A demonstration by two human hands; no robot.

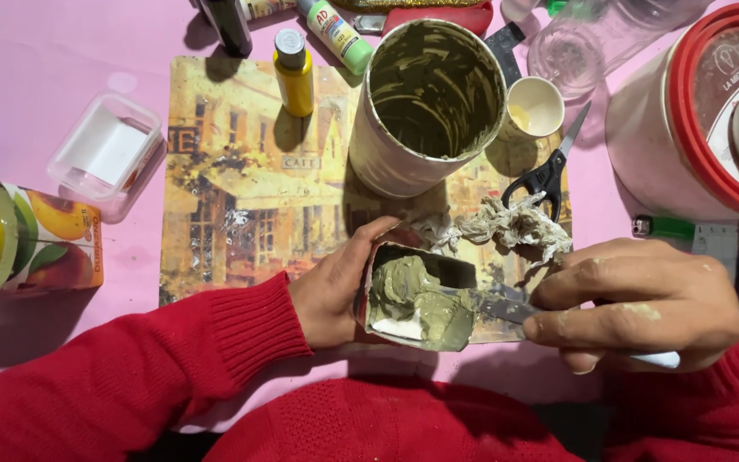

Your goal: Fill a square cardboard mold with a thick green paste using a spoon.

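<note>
Your left hand (pixel 331 287) is clamped on the small cut carton of olive-green paste (pixel 416 299), at the printed placemat's (pixel 241 188) near edge. Right hand (pixel 643 299), knuckles up, grips a paste-smeared metal knife (pixel 493 304), blade inside. Tight up top: big paste-coated can (pixel 429 103), black scissors (pixel 545 175), frayed cord (pixel 498 224) v. close. Pink tabletop (pixel 44 68) roomier on the left.

The left hand (pixel 335 291) grips a cut carton (pixel 416 299) filled with olive-green paste, near the table's (pixel 62 51) near edge. The right hand (pixel 643 299) holds a knife (pixel 493 304), blade in the paste. A paste-smeared can (pixel 425 107) stands farther off, scissors (pixel 549 171) to its right.
</note>
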